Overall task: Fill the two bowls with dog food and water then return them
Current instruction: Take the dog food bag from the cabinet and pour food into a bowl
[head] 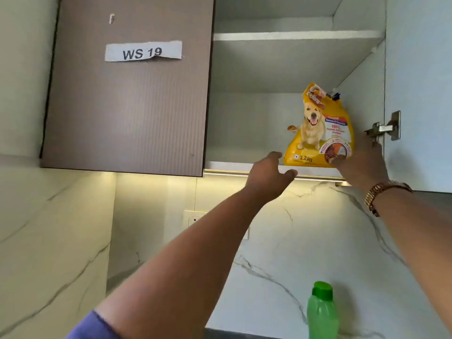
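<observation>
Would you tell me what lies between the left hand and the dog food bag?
In the head view, only bare shelf edge separates the left hand from the dog food bag.

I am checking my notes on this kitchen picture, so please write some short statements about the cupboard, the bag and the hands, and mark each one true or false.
1. The dog food bag stands on the lowest shelf of the open cupboard. True.
2. The left hand grips the bag firmly. False: it is open and just short of the bag's lower left corner.
3. The right hand is at the bag's lower right side. True.
4. The green bottle is inside the cupboard. False: it stands below, in front of the marble wall.
5. The closed door's label reads "WS 19". True.
</observation>
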